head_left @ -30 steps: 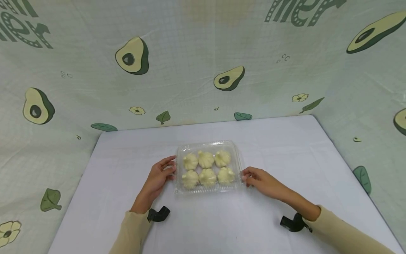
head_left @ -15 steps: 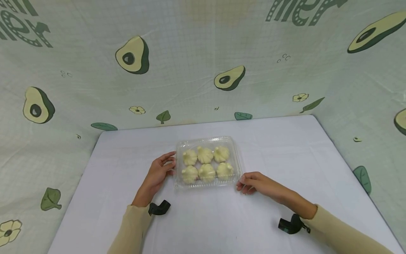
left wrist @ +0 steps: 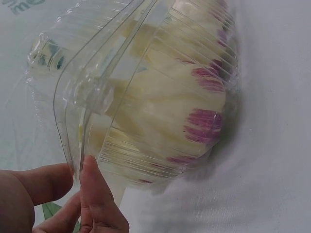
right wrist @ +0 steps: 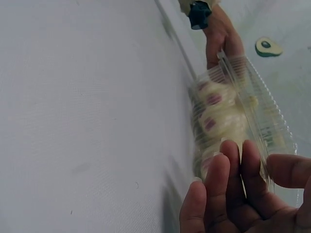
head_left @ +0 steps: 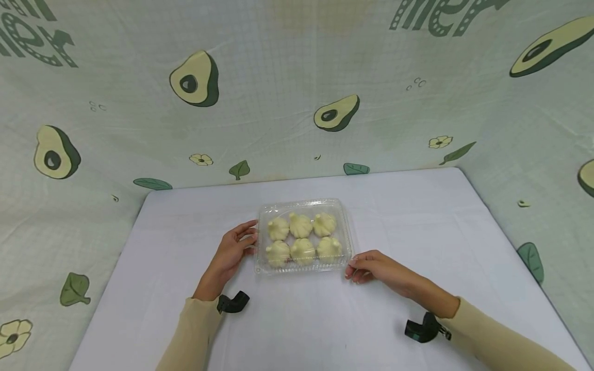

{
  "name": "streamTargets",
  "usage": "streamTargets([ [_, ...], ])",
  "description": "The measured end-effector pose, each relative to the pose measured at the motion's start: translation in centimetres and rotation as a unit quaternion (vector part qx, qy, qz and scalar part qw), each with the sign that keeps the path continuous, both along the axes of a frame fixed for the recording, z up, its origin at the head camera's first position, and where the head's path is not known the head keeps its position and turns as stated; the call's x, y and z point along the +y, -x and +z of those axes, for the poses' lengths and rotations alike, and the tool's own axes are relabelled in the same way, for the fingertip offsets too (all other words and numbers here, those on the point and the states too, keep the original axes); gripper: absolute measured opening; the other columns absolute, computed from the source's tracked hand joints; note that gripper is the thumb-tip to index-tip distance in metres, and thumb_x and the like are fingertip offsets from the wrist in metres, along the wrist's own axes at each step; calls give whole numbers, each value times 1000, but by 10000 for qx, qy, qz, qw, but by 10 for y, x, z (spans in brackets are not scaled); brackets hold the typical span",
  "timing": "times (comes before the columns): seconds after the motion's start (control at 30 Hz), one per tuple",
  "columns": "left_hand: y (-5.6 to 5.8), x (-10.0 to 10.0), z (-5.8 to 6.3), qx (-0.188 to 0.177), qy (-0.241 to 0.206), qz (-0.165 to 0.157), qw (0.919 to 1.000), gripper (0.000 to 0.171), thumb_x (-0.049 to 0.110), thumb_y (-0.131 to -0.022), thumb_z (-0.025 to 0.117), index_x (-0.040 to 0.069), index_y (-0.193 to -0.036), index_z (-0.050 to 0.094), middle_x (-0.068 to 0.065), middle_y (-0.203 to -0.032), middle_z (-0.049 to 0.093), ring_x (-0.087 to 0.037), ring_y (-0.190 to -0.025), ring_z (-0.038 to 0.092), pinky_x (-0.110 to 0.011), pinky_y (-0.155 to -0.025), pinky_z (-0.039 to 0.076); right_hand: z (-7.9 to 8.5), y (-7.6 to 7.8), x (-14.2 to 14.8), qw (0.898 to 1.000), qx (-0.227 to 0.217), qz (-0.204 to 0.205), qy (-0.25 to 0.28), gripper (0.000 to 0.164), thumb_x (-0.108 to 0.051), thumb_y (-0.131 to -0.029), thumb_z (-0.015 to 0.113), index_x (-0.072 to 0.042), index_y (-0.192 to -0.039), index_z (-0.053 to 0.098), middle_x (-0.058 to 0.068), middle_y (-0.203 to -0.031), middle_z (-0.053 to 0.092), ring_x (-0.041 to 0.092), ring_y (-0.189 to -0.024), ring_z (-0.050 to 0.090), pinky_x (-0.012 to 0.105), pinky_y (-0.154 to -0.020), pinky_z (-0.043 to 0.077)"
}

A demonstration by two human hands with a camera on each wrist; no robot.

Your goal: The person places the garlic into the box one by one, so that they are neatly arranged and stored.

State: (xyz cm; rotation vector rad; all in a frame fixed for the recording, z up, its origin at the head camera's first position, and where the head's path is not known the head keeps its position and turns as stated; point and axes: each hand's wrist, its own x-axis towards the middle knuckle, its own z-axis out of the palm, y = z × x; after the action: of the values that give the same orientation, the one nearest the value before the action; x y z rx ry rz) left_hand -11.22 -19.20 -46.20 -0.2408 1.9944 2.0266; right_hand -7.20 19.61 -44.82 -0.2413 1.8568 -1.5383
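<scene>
A clear plastic clamshell container [head_left: 301, 205] sits on the table. Several pale garlic bulbs [head_left: 302, 251] in two rows show through it; the left wrist view shows purple streaks on the garlic [left wrist: 160, 111]. At the container's left side, my left hand [head_left: 231, 253] holds its rim. The left wrist view shows the thumb [left wrist: 51, 182] and a finger pinching that rim at a corner. My right hand [head_left: 378, 269] is at the front right corner, fingers loosely bent. In the right wrist view its thumb [right wrist: 289, 170] and index finger stand apart, with the rim between or behind them.
A white cloth covers the table [head_left: 297, 330]. Behind and beside it hangs a pale curtain [head_left: 269, 118] printed with avocados and leaves. Black wrist cameras sit at the left sleeve [head_left: 234, 302] and the right sleeve [head_left: 423, 328].
The container and my left hand have shifted slightly away from me. My right hand has moved from the container's right side round to its front right corner.
</scene>
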Motion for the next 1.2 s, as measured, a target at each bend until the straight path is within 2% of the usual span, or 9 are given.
streamTargets([
  [0.23,-1,0,1,-107,167,33,9998,50,6,-109,59,0,-157,46,-6,-126,57,-8,-95,61,-22,-76,58,0,-2,-3,9995,-97,-280,-72,31,-18,-109,55,6,-104,74,1,-97,76,17,-89,67,32,-88,58],
  [0.3,-4,-2,2,-160,270,-79,9995,51,8,-109,58,2,-158,44,-8,-130,55,-9,-97,61,-23,-79,57,0,-2,-4,9992,-106,-355,-113,31,-19,-109,55,4,-102,74,2,-97,76,17,-89,67,32,-89,57],
  [0.5,-18,-11,9,-196,370,-796,9960,60,5,-106,55,2,-162,34,-13,-136,51,-13,-100,59,-28,-83,58,2,-4,-6,9983,-149,-547,-102,31,-22,-109,57,2,-100,75,1,-97,76,17,-89,66,32,-89,57],
  [0.67,-33,-20,10,-213,243,-1532,9877,61,6,-103,56,-6,-157,30,-9,-124,54,-16,-94,61,-30,-81,60,1,-6,-7,9974,-165,-706,-36,31,-22,-109,58,3,-101,75,0,-96,76,16,-92,68,30,-88,58],
  [0.77,-40,-24,8,-268,192,-1959,9801,50,10,-105,57,-8,-147,35,-6,-113,58,-15,-89,65,-30,-80,60,1,-7,-7,9968,-154,-785,-33,32,-22,-109,58,3,-100,75,0,-96,76,16,-92,68,30,-87,58],
  [0.97,-45,-22,4,-288,301,-2453,9686,18,18,-107,62,2,-115,58,-10,-110,71,-17,-86,69,-31,-79,60,1,-8,-8,9965,-86,-831,-48,34,-21,-110,56,5,-102,75,0,-96,75,15,-92,67,29,-86,57],
  [1.03,-45,-20,4,-281,366,-2494,9673,20,21,-108,61,1,-111,63,-10,-110,72,-18,-86,69,-30,-78,60,2,-8,-8,9965,-88,-834,-64,34,-21,-110,56,5,-102,75,0,-95,75,15,-92,66,29,-86,57],
  [1.2,-46,-16,4,-298,440,-2503,9667,32,24,-110,58,-6,-115,68,-6,-107,74,-16,-84,69,-29,-76,60,2,-8,-8,9971,-47,-761,-89,34,-22,-110,55,5,-103,75,0,-96,75,16,-94,67,31,-87,58],
])
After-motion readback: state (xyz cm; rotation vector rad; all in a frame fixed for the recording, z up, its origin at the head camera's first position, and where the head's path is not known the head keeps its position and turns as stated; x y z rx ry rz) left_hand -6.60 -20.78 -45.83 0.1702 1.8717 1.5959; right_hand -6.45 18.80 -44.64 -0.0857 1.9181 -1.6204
